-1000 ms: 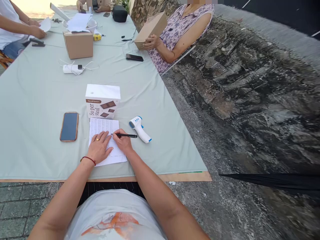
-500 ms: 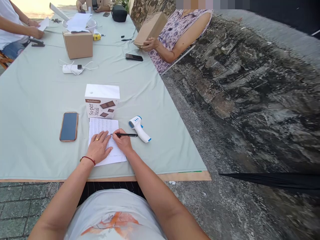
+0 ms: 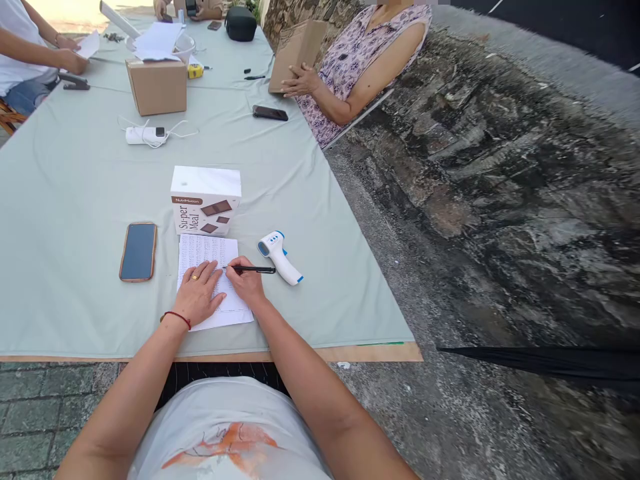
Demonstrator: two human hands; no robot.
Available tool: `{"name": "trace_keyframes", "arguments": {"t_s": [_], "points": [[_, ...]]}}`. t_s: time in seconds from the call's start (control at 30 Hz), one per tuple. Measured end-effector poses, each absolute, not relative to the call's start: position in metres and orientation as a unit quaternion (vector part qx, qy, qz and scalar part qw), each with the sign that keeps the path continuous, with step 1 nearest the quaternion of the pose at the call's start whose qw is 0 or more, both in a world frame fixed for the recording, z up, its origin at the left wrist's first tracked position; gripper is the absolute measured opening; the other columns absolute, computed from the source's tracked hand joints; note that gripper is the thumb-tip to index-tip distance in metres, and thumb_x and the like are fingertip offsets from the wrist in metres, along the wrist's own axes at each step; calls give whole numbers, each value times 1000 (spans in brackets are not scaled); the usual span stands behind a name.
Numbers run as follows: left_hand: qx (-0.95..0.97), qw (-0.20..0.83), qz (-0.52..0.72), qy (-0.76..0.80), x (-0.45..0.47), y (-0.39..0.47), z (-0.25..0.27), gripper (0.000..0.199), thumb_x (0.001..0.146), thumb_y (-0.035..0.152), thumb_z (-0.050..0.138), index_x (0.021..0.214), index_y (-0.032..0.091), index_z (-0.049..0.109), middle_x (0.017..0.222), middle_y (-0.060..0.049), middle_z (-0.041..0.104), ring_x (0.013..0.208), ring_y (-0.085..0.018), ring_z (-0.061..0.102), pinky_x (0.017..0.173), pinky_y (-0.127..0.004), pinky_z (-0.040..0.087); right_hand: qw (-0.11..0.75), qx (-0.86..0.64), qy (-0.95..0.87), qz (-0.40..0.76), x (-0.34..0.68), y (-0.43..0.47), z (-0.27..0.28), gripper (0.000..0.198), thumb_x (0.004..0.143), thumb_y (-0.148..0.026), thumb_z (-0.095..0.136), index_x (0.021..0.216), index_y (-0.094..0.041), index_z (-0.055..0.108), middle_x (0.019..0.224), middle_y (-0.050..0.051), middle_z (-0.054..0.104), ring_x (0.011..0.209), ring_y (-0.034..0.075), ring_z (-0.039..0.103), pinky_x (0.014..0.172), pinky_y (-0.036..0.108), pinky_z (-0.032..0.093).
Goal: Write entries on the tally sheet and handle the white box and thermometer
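My left hand (image 3: 199,293) lies flat with fingers stretched on a printed paper sheet (image 3: 225,320), a ring on one finger and a red band at the wrist. My right hand (image 3: 245,281) pinches a black pen (image 3: 257,269), its tip on or just over the sheet beside my left fingertips. Directly behind the paper stands a white "Super Meal" box (image 3: 206,200) with brown pictures. To the right of my right hand rests a white and blue infrared thermometer (image 3: 281,259). A smartphone (image 3: 138,252) in a brown case lies left of the paper.
Farther back are a white power strip (image 3: 146,136) with a cord, a cardboard box (image 3: 157,88) bearing papers, a black phone (image 3: 270,113) and a yellow tape measure (image 3: 195,71). On the right a person holds a cardboard box (image 3: 300,57). Other people sit at the far left and far end.
The person on the right has tilted the cardboard box more upright and shifted a hand on it. My hands, the pen and the paper look the same.
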State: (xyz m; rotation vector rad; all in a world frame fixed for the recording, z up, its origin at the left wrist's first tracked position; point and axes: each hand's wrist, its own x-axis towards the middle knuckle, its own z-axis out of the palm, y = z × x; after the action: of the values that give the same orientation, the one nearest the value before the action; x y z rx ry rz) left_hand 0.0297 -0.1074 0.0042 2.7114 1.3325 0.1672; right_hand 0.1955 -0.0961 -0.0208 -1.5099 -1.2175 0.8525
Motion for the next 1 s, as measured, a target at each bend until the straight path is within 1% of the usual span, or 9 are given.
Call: {"name": "trace_keyframes", "arguments": {"t_s": [0.27,0.53,0.77,1.0], "points": [[894,63,66,439,29,-107,3,51,98,39,54,145,17,54,157,-14,48,146,-32,44,119,-51,36,492,-619,-502,349,196,-97,-21,12,72,-39,53,69,-27,53,63,-3,58,63,17,52,66,32,47],[894,61,57,440,30,-108,4,51,99,40,53,144,15,54,157,-14,47,146,-32,43,119,-50,35,492,-622,-498,350,196,-97,-21,14,71,-40,53,68,-26,53,63,-3,58,63,17,52,65,32,46],[895,64,70,435,29,-108,4,50,98,38,54,144,18,54,156,-14,49,146,-32,43,119,-50,36,509,-626,-479,344,196,-97,-23,15,71,-41,52,69,-26,53,65,-2,58,67,18,54,68,33,47],[895,64,63,437,30,-108,5,50,99,39,52,144,16,55,157,-14,48,146,-32,43,119,-51,35,500,-626,-491,342,196,-97,-24,14,72,-40,52,69,-26,52,65,-3,57,66,18,53,68,33,47]]}}
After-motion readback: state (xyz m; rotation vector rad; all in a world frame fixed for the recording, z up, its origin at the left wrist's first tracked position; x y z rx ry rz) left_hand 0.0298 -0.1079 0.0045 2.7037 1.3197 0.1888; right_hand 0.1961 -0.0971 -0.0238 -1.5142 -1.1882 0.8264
